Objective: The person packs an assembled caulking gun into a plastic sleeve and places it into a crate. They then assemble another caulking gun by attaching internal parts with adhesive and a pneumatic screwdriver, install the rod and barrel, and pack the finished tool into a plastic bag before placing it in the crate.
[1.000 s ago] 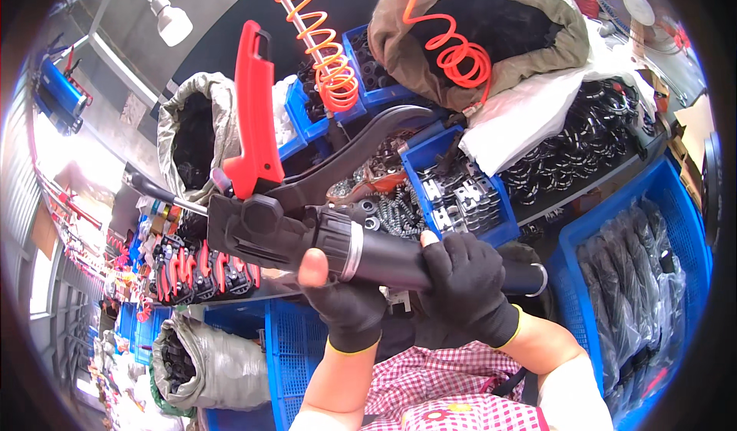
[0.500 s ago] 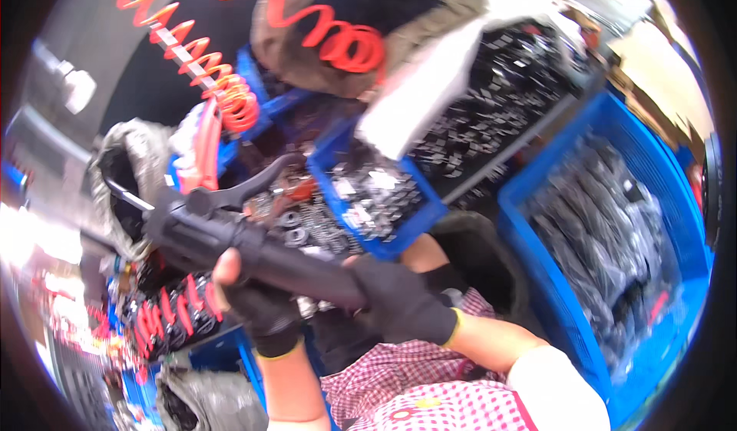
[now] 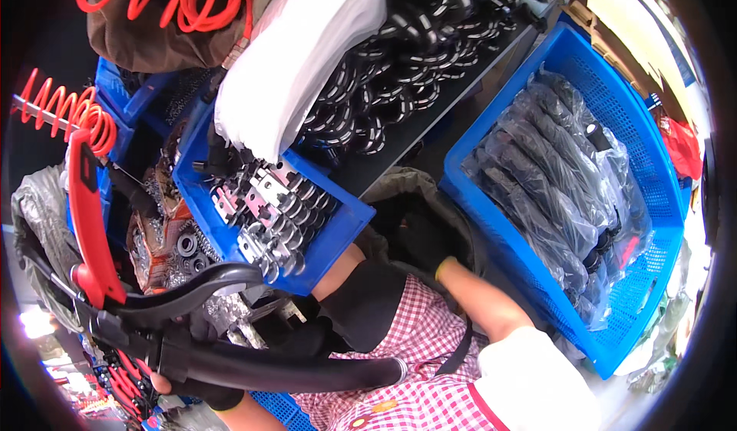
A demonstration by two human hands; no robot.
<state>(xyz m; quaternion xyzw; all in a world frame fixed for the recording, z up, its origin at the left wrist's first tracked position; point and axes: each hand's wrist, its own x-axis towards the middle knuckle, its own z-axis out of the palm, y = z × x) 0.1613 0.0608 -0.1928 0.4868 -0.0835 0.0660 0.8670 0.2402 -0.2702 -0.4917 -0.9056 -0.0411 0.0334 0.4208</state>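
Note:
My left hand (image 3: 196,389), in a black fingerless glove, is closed round a long black curved tube (image 3: 284,366) from beneath. A curved black lever arm (image 3: 192,285) stands out from the tube's head end. Next to that end is a red curved piece (image 3: 90,224); whether it is joined to the tube I cannot tell. My right hand (image 3: 430,243), in a black glove, reaches into a dark open-mouthed sack (image 3: 407,181). Its fingers are lost in the dark inside.
A blue bin (image 3: 345,227) of metal clips stands ahead, beside a white sheet (image 3: 299,55) and a heap of shiny black curved parts (image 3: 399,78). At right, a blue crate (image 3: 660,262) holds bagged black parts. Red coiled hoses (image 3: 207,5) hang at upper left.
My right hand has let go of the black tube and moved right into the sack. My left hand has lowered the tube toward the lower left. The view has shifted to the right.

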